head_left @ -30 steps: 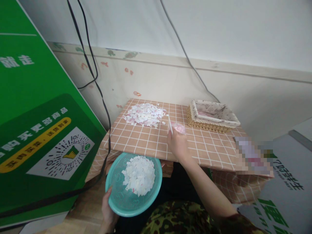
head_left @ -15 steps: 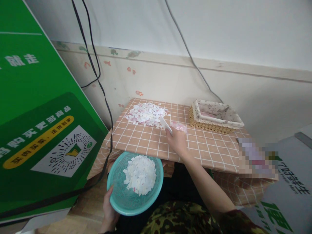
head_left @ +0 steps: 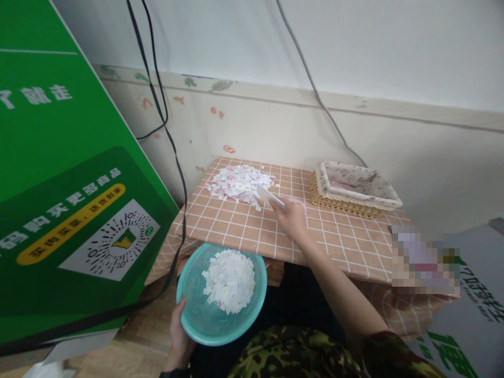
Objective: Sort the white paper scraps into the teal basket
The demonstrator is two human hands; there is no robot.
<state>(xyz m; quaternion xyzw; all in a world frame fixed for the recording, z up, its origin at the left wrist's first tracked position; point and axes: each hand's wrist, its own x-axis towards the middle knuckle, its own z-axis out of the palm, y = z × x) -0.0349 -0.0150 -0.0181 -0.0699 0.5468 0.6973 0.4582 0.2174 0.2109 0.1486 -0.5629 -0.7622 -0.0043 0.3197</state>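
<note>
My left hand [head_left: 181,329] grips the rim of a teal plastic colander [head_left: 192,320] below the front table edge. Inside it lies a heap of small white paper scraps [head_left: 230,281]. Over the table, my right hand [head_left: 293,218] is closed on a flat white card-like piece [head_left: 270,196]. Its far end reaches the right side of a loose pile of white and pinkish paper scraps [head_left: 238,182]. Something pale pink lies behind my right hand, mostly hidden by it.
A brown checked cloth [head_left: 236,226] covers the table. A lined wicker basket [head_left: 346,205] stands at its back right. Dark cables [head_left: 179,163] hang at the left before a green panel [head_left: 47,157]. The wall [head_left: 268,126] borders the table's back.
The white piece in my right hand has shifted slightly and lies at a flatter angle, beside the pile's edge. The view has moved a little; my left hand still holds the colander.
</note>
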